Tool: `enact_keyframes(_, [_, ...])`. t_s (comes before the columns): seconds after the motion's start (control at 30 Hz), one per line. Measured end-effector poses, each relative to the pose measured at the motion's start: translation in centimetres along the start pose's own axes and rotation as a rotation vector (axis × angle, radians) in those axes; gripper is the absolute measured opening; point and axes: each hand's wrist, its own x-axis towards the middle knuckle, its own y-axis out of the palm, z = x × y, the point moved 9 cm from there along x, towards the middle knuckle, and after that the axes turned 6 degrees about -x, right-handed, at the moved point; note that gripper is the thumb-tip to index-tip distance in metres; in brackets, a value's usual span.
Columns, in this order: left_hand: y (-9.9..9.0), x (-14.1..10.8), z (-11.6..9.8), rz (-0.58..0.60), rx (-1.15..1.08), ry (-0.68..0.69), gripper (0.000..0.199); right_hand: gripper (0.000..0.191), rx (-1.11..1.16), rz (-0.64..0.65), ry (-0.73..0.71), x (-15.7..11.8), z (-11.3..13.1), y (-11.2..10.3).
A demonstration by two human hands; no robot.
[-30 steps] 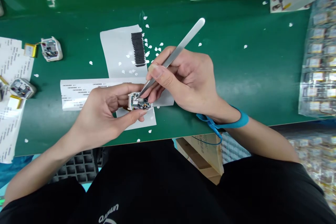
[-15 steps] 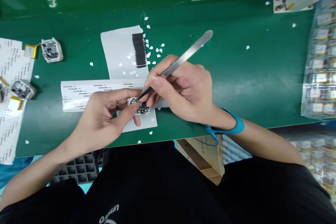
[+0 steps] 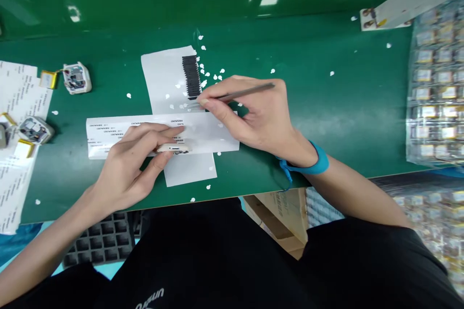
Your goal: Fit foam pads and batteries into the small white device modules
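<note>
Between the thumb and fingers of my left hand is a small white device housing, turned on edge so that its side with a slot faces me. Its circuit board barely shows along the lower edge. My right hand grips metal tweezers, their tips at the lower end of a row of black strips. Whether the tips pinch a strip I cannot tell. The strips lie on a white backing sheet, and a printed paper strip passes beneath my left hand.
Small white round stickers are scattered over the green table. To the left are open device housings with a yellow-edged battery. Clear trays of parts stand at the right, beside a metal bracket.
The tweezers have moved from the housing up to the black strips, lying flatter in my right hand. My left hand has tipped the housing on edge and shifted slightly left.
</note>
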Motion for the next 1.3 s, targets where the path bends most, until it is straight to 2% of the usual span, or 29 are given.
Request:
enact_keyframes(0.1, [0.1,1.0,-0.8,-0.005,0.111,0.087,0.013,0.032,-0.010,0.007,0.034,0.1,-1.4,0.3])
enact_keyframes(0.2, [0.8,2.5,-0.7,0.058,0.217,0.148,0.017,0.036,-0.032,0.013,0.017,0.2,-2.0,0.5])
enact_keyframes(0.3, [1.4,3.9,0.6,0.122,0.186,0.118,0.017,0.033,-0.051,-0.012,0.013,0.3,-1.9,0.0])
enact_keyframes(0.37, [1.4,4.4,1.4,0.124,0.131,0.091,0.015,0.034,-0.055,-0.017,0.017,0.5,-1.9,-0.3])
enact_keyframes(0.57, [1.3,4.4,1.8,0.063,0.114,0.086,0.014,0.041,-0.028,0.025,0.053,0.8,-2.4,-0.7])
enact_keyframes(0.77, [1.7,4.6,1.9,0.069,0.145,0.080,0.020,0.042,-0.026,0.070,0.051,0.8,-2.6,-0.6])
enact_keyframes(1.13, [1.7,4.6,2.8,0.027,0.054,0.016,0.016,0.039,-0.096,0.095,-0.007,0.7,-2.9,0.0])
enact_keyframes(1.3, [1.3,4.7,3.2,0.029,0.022,-0.022,0.011,0.036,0.055,0.066,-0.018,1.0,-2.4,-0.3])
